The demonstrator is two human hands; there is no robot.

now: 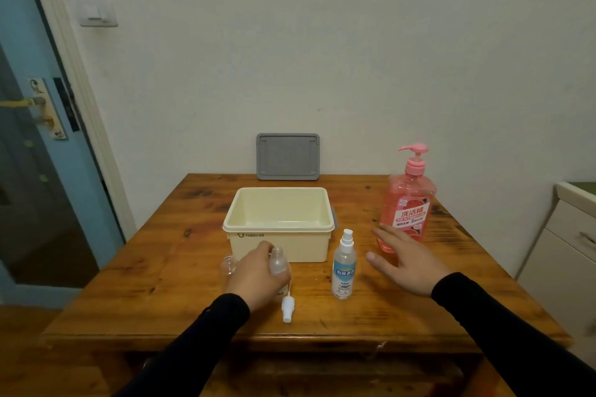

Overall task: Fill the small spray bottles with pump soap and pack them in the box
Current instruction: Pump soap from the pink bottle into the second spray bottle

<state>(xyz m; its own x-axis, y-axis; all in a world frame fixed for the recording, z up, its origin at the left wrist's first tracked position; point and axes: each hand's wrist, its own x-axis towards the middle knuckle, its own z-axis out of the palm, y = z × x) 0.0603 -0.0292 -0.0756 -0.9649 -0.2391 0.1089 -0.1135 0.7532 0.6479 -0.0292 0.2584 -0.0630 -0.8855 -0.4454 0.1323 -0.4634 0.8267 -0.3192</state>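
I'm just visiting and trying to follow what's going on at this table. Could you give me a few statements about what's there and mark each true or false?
1. The cream box has bottles packed in it. False: no bottles show inside it.
2. The grey lid leans against the wall behind the box. True.
3. The left hand holds a small clear bottle with its top off. True.
4. The right hand is pressing the pump of the pink soap bottle. False: it is open, low beside the bottle's base.
5. The labelled spray bottle lies on its side. False: it stands upright, cap on.
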